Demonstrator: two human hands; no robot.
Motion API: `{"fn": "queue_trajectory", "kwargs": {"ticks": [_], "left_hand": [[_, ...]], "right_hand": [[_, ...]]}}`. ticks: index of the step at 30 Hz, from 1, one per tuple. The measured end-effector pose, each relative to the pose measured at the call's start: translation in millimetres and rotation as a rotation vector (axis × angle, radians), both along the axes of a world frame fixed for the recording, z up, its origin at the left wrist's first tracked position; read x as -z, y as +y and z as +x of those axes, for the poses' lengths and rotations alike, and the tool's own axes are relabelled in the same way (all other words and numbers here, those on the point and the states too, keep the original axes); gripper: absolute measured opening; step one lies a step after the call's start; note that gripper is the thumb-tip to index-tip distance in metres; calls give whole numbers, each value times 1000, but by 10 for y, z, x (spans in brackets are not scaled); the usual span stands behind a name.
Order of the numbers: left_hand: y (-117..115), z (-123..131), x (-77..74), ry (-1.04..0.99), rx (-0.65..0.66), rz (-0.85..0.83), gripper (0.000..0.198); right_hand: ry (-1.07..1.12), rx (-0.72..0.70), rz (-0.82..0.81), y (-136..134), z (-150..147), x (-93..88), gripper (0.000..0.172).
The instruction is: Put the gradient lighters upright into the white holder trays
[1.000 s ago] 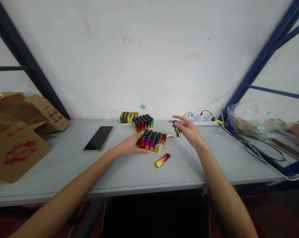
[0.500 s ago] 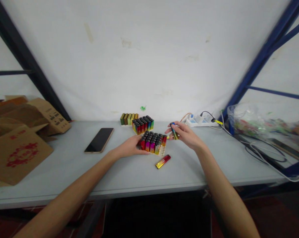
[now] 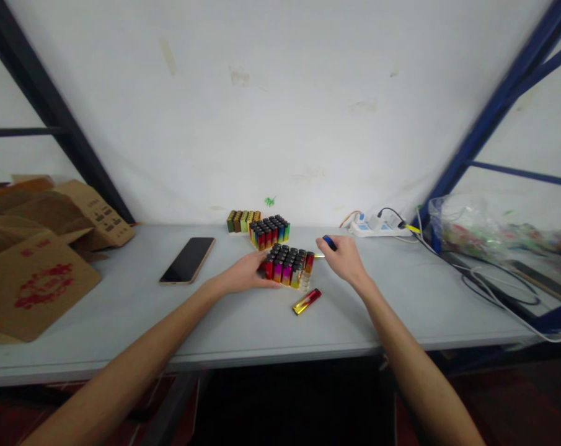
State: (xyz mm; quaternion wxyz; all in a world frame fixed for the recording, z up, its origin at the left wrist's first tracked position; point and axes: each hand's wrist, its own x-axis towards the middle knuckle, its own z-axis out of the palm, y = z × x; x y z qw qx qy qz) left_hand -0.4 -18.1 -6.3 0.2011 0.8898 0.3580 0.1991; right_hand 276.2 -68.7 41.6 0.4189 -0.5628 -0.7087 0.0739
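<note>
My left hand (image 3: 248, 272) grips the left side of a tray of lighters (image 3: 287, 266), with several standing upright, black tops up and shiny red, purple and yellow bodies. Pale slots (image 3: 305, 283) show at the tray's right front corner. My right hand (image 3: 343, 256) is closed around a lighter (image 3: 329, 241) just right of the tray; only its blue and dark end shows, the rest lies hidden in the fist. A red and gold lighter (image 3: 307, 301) lies flat in front of the tray. Beside the right fingers, a small yellowish piece (image 3: 319, 255) lies partly covered.
Behind stand another block of black-topped lighters (image 3: 269, 232) and a green and gold block (image 3: 243, 222). A phone (image 3: 188, 261) lies at left, near cardboard boxes (image 3: 52, 279). At right are a power strip (image 3: 375, 227), cables (image 3: 475, 272) and a plastic bag (image 3: 463, 223).
My right hand has turned over, knuckles up, closing around the lighter it held up between its fingers. My left hand and the tray stay in place.
</note>
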Motion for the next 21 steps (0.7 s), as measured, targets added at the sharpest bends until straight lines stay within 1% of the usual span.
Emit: {"fn": "queue_trajectory", "kwargs": {"ticks": [3,6,9,13,16,18,20,21], "left_hand": [[3,-1,7,-14,14,19,80],[3,0,6,-8,12,16,78],[1,1,0,3,6,11,77],[-11,6,-16,-8,15,5,80],[-25,11,-32,-22,18,-4,80],[-31,12,-40,-17,15,-8,79],[-31,10,-40,-9,10,-14,78],[-29,7,-37,-7,4,-14,78]], "right_hand": [[-23,4,-24,9,-15,31,38],[-55,-19,-41,34,-11,56,34],[-90,-41,-62,43,-2,56,36],[-108,-76,-62,17,16,11,40],[-99,-145,-90,-2,70,-36,35],[-102,-235,-110,-6,130,-70,34],[-133,-325,-83,-8,195,-109,34],[-154,-346,-54,-11,224,-132,33]]}}
